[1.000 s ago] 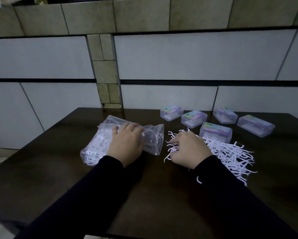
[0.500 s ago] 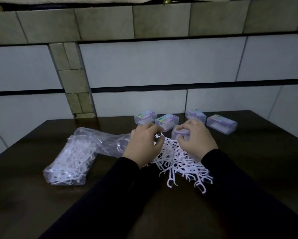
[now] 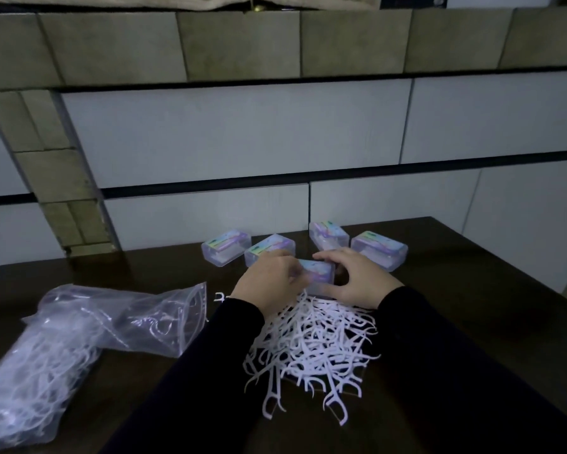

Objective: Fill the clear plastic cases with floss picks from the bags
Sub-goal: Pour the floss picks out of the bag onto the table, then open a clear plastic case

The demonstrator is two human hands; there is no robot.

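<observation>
Beyond the loose pile of floss picks [image 3: 311, 348] on the dark tabletop [image 3: 472, 322], both hands held one clear case [image 3: 318, 275]: left hand [image 3: 269, 285] and right hand [image 3: 354, 280] each had a grip closed on its ends. Four more cases [image 3: 379, 250] stood just behind; the bag [image 3: 79, 342] lay left of the pile.

On the counter [image 3: 472, 306]: bag [image 3: 79, 339] at left, loose picks [image 3: 311, 342] right of it. One case [image 3: 318, 276] lies just behind the picks; four cases [image 3: 226, 247] in a row farther back.
</observation>
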